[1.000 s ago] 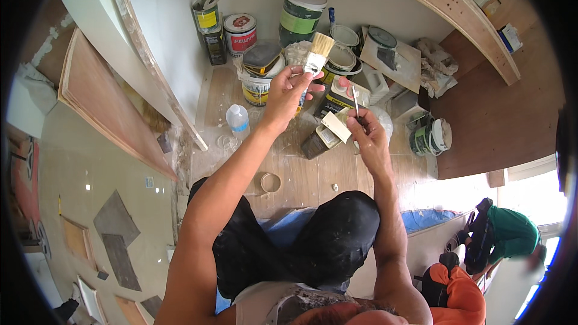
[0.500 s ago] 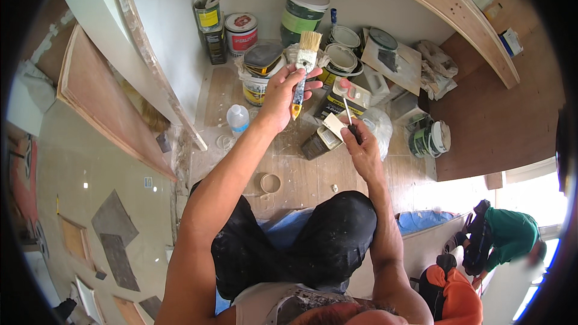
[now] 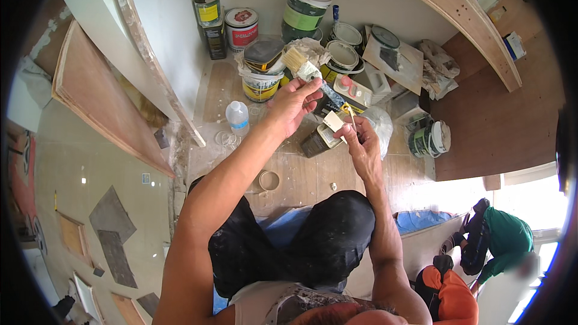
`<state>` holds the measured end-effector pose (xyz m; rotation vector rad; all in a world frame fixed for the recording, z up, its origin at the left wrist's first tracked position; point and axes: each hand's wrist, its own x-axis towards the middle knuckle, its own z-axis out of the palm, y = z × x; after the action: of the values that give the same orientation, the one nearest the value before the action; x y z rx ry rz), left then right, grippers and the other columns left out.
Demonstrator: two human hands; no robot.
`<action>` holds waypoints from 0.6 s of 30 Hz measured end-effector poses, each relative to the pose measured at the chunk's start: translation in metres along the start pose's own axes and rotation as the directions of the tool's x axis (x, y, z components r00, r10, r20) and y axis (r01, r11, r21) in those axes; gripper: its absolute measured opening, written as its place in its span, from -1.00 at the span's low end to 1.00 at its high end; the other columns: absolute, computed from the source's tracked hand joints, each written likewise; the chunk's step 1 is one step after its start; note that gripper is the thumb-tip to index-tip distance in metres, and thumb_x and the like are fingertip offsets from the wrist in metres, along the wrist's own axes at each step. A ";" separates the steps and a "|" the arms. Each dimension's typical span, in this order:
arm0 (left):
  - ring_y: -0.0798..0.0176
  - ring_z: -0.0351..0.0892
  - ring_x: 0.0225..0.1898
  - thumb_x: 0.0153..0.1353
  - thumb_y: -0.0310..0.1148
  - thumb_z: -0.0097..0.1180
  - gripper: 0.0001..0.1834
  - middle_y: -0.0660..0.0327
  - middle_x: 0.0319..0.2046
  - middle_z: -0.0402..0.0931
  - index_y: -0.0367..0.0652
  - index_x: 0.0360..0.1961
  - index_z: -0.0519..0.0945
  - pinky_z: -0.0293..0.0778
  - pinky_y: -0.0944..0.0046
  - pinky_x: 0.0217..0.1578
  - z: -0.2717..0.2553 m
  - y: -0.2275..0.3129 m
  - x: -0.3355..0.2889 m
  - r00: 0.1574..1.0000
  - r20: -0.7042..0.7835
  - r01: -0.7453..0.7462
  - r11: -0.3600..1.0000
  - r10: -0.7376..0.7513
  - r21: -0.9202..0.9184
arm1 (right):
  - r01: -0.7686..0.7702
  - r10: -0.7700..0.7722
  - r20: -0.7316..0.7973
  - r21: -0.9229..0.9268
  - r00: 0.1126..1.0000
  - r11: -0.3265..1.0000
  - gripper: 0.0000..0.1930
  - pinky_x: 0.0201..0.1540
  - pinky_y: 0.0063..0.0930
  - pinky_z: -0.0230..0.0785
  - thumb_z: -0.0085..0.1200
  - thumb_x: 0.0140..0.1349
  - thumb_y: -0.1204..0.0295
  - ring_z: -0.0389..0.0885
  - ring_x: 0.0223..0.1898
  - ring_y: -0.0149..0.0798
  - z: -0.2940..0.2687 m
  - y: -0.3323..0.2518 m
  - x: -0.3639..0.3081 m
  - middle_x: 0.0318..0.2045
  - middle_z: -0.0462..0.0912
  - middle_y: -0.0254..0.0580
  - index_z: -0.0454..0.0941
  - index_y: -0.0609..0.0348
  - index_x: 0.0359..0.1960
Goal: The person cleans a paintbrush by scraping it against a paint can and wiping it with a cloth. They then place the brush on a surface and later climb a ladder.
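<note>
My left hand is closed around a paintbrush with pale bristles and a paint-smeared ferrule. Its bristles point up and left, and the worn blue handle slants down toward my right hand. That hand grips a screwdriver, whose thin shaft sits close to the yellow handle end; fingers mostly cover its dark grip. A small cream-coloured flat piece is also pinched there. Below my hands stands a square metal tin. Whether the shaft touches the brush, I cannot tell.
Several paint tins and buckets stand along the wall. A plastic bottle and a tape roll are on the wooden floor. A curved timber edge arches overhead. Two people, in green and orange, bend at lower right.
The paintbrush has tilted from upright to slanting, its bristles lower and further left. Its handle end has swung right to meet my right hand, where the screwdriver shaft now stands beside it.
</note>
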<state>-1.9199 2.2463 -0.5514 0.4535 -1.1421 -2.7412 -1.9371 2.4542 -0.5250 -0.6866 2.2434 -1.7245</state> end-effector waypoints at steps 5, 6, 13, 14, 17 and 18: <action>0.51 0.53 -0.20 0.18 -0.13 0.38 -0.66 0.42 -0.24 0.59 -0.01 -0.12 0.56 0.34 0.43 -0.22 0.003 0.000 -0.003 0.993 -0.061 -0.081 0.968 0.098 0.237 | -0.154 0.159 0.042 -0.112 0.986 0.982 -0.58 -0.34 -0.56 0.26 0.11 0.39 0.08 0.41 -0.44 -0.53 -0.008 0.008 0.005 -0.50 0.59 -0.34 0.55 0.30 -0.21; 0.50 0.53 -0.24 0.19 -0.17 0.37 -0.67 0.39 -0.26 0.59 -0.04 -0.14 0.55 0.36 0.43 -0.26 0.002 -0.001 -0.002 0.987 -0.069 -0.122 0.956 0.145 0.266 | -0.156 0.162 0.038 -0.120 0.986 0.980 -0.59 -0.34 -0.57 0.25 0.10 0.39 0.08 0.40 -0.44 -0.53 -0.008 0.008 0.005 -0.51 0.58 -0.35 0.54 0.29 -0.21; 0.41 0.57 -0.36 0.26 -0.29 0.28 -0.71 0.23 -0.30 0.57 -0.23 -0.20 0.46 0.47 0.40 -0.28 0.008 0.000 -0.002 0.942 -0.078 -0.287 0.904 0.326 0.316 | -0.028 0.022 -0.058 -0.091 0.998 0.995 -0.63 -0.36 -0.58 0.23 0.06 0.42 0.13 0.39 -0.43 -0.53 -0.007 0.024 0.008 -0.48 0.50 -0.37 0.50 0.25 -0.14; 0.39 0.58 -0.38 0.29 -0.31 0.24 -0.72 0.21 -0.29 0.57 -0.25 -0.19 0.43 0.49 0.39 -0.28 0.008 0.002 -0.003 0.940 -0.083 -0.289 0.899 0.332 0.329 | -0.007 0.002 -0.073 -0.064 0.997 0.998 -0.65 -0.36 -0.58 0.23 0.04 0.43 0.15 0.39 -0.43 -0.52 -0.004 0.025 0.009 -0.47 0.49 -0.37 0.49 0.26 -0.11; 0.34 0.59 -0.43 0.35 -0.39 0.08 -0.77 0.13 -0.28 0.52 -0.27 -0.15 0.33 0.54 0.38 -0.36 0.010 0.001 -0.003 0.940 -0.162 -0.290 0.953 0.301 0.086 | -0.045 0.048 -0.025 0.097 0.999 0.994 -0.69 -0.35 -0.57 0.26 -0.05 0.45 0.24 0.39 -0.42 -0.50 -0.010 0.028 0.012 -0.44 0.47 -0.37 0.46 0.27 -0.02; 0.33 0.59 -0.45 0.36 -0.40 0.04 -0.78 0.12 -0.28 0.51 -0.27 -0.14 0.30 0.54 0.37 -0.40 0.012 -0.001 -0.005 0.942 -0.173 -0.282 0.957 0.289 0.064 | -0.043 0.046 -0.015 0.131 0.999 0.990 -0.69 -0.36 -0.57 0.26 -0.07 0.46 0.26 0.39 -0.44 -0.50 -0.012 0.033 0.012 -0.43 0.47 -0.37 0.46 0.27 0.00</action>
<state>-1.9195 2.2561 -0.5433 0.4875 -1.1188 -2.3810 -1.9605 2.4647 -0.5515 -0.5904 2.1172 -1.8432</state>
